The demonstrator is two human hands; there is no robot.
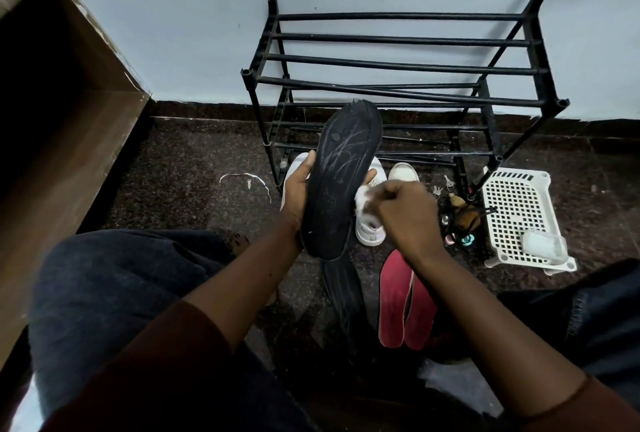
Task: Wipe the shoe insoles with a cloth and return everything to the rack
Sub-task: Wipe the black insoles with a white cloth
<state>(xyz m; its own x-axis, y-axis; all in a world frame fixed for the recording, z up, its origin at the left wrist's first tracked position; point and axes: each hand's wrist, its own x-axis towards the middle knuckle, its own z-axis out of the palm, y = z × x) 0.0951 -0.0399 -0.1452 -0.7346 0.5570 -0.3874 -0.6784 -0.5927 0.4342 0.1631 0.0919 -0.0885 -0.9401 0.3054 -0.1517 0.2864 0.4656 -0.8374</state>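
- The left hand (pixel 298 189) is in the middle of the frame. It grips a black insole (pixel 341 182) by its left edge, with fingertips peeking out on the right edge.
- The black insole stands nearly upright, its toe end pointing to the top of the frame. It has pale scratchy marks on it.
- The right hand (pixel 405 213) is just right of the insole. It is balled up tight around a white cloth (pixel 363 201). The cloth sits right by the insole's right edge; I cannot tell if it touches.
- Two red insoles (pixel 403 303) lie side by side on the floor (pixel 194 168), below the right hand.
- Another dark insole (pixel 341 289) lies on the floor just left of the red ones, below the one being held.
- White shoes (pixel 403 171) sit on the floor behind the hands, partly hidden.
- The black rack (pixel 398 67) stands against the wall in the upper right of the frame. Its bars are bare.
- A white basket (pixel 519 209) with holes lies on the floor at the right, by the rack's leg. A clear little tub (pixel 543 244) rests on it.
- Some small things lie between the shoes and the basket, too small to tell.
- A brown wooden box (pixel 62 102) fills the upper left.
- The person's legs in dark trousers show at the bottom.
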